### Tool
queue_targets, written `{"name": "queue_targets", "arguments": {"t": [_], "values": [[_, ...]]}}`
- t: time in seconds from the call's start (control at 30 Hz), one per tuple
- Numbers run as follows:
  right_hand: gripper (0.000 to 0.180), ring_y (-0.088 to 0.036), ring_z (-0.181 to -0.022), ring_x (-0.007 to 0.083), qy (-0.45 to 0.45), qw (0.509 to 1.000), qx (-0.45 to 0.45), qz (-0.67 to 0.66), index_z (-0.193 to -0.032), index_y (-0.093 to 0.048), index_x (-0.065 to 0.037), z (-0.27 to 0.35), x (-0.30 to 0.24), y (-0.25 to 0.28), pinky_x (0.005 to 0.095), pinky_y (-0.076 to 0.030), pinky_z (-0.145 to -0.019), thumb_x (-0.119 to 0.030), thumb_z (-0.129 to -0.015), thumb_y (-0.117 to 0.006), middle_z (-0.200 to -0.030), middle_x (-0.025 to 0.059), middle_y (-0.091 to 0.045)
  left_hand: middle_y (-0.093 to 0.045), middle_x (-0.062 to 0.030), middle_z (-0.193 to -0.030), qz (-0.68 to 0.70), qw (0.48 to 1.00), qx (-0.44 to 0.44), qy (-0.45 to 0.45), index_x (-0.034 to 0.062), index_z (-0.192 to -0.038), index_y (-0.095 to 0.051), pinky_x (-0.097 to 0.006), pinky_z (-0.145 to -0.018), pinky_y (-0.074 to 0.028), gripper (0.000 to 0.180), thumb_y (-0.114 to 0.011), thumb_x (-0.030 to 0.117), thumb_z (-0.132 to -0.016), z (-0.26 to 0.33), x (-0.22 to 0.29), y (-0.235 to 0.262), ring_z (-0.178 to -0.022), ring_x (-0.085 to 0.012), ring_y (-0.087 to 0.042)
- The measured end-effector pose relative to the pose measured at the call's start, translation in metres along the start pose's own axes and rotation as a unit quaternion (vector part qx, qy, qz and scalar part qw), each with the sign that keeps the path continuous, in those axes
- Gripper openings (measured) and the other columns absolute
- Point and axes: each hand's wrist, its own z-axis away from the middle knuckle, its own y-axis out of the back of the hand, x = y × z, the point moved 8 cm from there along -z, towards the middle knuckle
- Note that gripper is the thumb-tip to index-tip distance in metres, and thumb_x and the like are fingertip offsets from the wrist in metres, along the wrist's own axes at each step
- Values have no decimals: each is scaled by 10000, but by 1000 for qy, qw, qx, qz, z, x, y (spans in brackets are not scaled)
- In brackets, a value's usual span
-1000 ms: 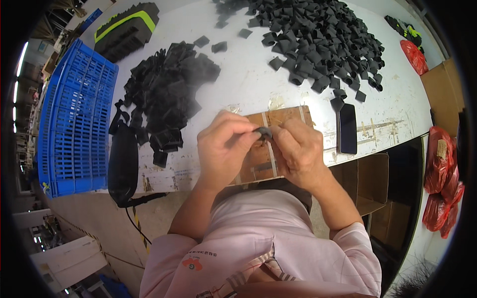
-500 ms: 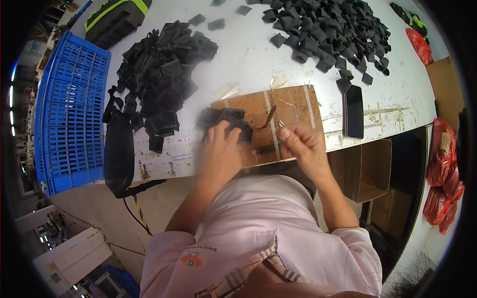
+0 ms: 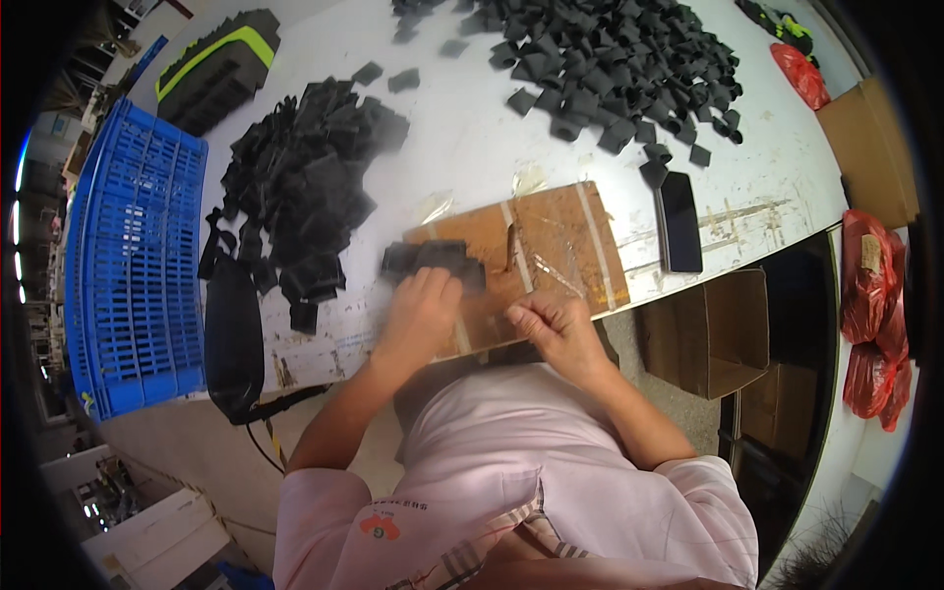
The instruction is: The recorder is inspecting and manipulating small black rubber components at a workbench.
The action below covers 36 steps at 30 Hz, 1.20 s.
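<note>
Nearest the camera, the person's pink sleeves come up from the lower edge toward the bench (image 3: pixel 472 147). The right hand (image 3: pixel 556 329) rests at the near edge of a brown cardboard sheet (image 3: pixel 551 246), its fingers curled into a loose fist; whether that grip holds anything small I cannot tell. The left hand (image 3: pixel 421 313) lies just beside it on the same sheet, blurred, with its fingers stretched forward onto a black foam piece (image 3: pixel 433 261); the grip looks flat on the piece rather than closed around it. That foam piece sits on the left part of the cardboard, near the bench's front edge.

To the right of the cardboard, a dark phone (image 3: pixel 679 221) lies flat on the white top, and below the bench edge stands an open cardboard box (image 3: pixel 708 334). On the left, a black pouch with a cord (image 3: pixel 233 334) hangs over the front edge, next to a blue plastic crate (image 3: pixel 133 256).

Farther back, left of the cardboard, a heap of black foam pieces (image 3: pixel 305 187) spreads over the bench. Beyond that, at the far side, a larger scatter of black foam blocks (image 3: pixel 610 69) covers the top. A black case with a yellow-green stripe (image 3: pixel 216 64) sits at the far left, and red bags (image 3: pixel 870 324) hang off to the right.
</note>
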Motion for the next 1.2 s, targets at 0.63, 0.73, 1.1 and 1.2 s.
{"name": "queue_targets", "arguments": {"t": [0.63,0.73,1.1,1.2], "values": [[250,-546,-591,269,283,927,149,197,-897,-584,-19,-1,-76,11,325,-442,-491,45,-655,-598,-753,113,-548,-556,-106,-764,254,871,336,253,9,-815,-528,-273,-606,-452,100,-560,-33,-730,2,24,35,-684,-175,-565],[199,-555,-608,234,267,915,171,251,-844,-594,-24,-2,-75,14,322,-455,-496,0,-649,-620,-722,96,-524,-567,-64,-772,511,689,354,374,18,-840,-532,-253,-548,-459,133,-544,-69,-741,7,7,10,-614,-144,-559],[84,-475,-619,50,-160,806,-219,-526,-791,-601,-45,-16,-34,-4,194,-374,-530,-129,-802,-606,-712,-14,-554,-531,-53,-771,591,658,351,308,-11,-912,-480,-167,-386,-257,187,-483,-81,-738,-9,29,43,-432,-29,-333],[125,-455,-614,41,-144,836,-231,-476,-765,-559,-57,-16,-50,-6,186,-368,-532,-158,-836,-568,-701,-28,-532,-571,-88,-756,333,793,446,247,-9,-916,-484,-171,-375,-273,184,-473,-81,-746,0,39,71,-441,-32,-364]]}}
